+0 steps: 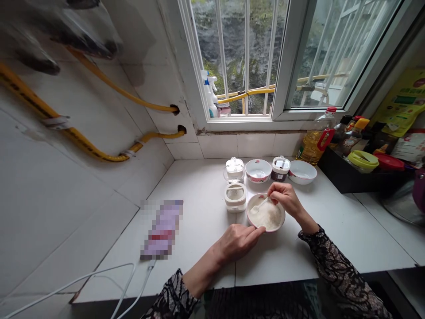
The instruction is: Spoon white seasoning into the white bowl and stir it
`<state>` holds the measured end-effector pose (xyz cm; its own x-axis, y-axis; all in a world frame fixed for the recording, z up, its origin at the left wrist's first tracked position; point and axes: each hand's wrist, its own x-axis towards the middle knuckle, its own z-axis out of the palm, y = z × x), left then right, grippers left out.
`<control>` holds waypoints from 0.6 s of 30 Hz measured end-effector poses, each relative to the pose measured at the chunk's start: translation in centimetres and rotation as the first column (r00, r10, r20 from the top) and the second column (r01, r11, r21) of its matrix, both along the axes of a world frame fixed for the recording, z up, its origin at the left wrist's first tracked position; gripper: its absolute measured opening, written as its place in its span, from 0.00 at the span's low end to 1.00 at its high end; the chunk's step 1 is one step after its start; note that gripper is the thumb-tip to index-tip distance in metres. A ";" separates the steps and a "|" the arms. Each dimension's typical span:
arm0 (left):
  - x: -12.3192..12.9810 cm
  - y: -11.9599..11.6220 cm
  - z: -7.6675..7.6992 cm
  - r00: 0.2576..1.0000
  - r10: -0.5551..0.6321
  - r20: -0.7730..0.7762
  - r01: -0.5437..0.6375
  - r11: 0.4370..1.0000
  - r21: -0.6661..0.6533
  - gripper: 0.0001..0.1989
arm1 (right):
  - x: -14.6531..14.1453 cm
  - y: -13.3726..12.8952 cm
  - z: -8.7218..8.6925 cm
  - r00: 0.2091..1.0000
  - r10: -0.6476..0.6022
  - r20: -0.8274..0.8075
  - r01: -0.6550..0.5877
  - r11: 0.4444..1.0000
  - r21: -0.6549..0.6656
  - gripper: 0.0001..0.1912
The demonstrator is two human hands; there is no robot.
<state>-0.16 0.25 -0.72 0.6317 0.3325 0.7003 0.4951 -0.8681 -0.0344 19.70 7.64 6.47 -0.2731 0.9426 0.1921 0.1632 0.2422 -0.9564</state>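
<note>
1. Pinching is what the right hand [283, 198] is doing: its fingertips are closing together on the handle of a small white spoon [255, 209], whose head is lying toward the left side of the bowl's contents

2. Bracing the near rim of the flowered bowl [280, 225] is the left hand [239, 239] – its fingertips are touching the edge, though I cannot tell whether any fingers are curling underneath

3. Sitting on the white counter [206, 199], the bowl is standing between the hands, holding pale, loose contents [270, 218] that are heaping slightly toward the right; grain or powder, I cannot tell which

4. For good control, the pinch should probably be staying firm but light, with the wrist doing the turning, since a short handle is likely giving little leverage

5. Slow, shallow strokes would be serving best here – the contents are reaching fairly high, so quick flicks could be sending some over the rim

6. Bracing should be matching each stroke, pressing gently downward, because a bowl this light may be sliding or tipping

7. Just to the left, a white canister [235, 206] is standing close to the bowl, so outward sweeps should be stopping short of it
</note>
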 end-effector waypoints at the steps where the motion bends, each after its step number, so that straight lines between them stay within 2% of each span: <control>1: 0.0 0.0 0.0 1.000 0.005 -0.004 -0.005 1.000 0.001 0.11 | 0.1 0.1 0.0 0.999 -0.011 -0.042 0.009 1.000 -0.030 0.05; 9: -0.1 0.0 0.2 1.000 0.006 -0.012 -0.006 1.000 0.001 0.11 | 0.3 0.4 0.5 0.985 -0.063 -0.162 0.044 0.992 -0.118 0.05; 18: 0.0 -0.1 0.3 1.000 0.007 -0.025 -0.006 1.000 0.003 0.11 | 0.3 1.0 0.4 0.969 -0.112 -0.220 0.096 0.992 -0.085 0.05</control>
<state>-0.20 0.12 -0.41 0.6465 0.3348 0.6855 0.4997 -0.8648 -0.0489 19.96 8.66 6.91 -0.1308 0.9773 0.1665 -0.0368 0.1630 -0.9859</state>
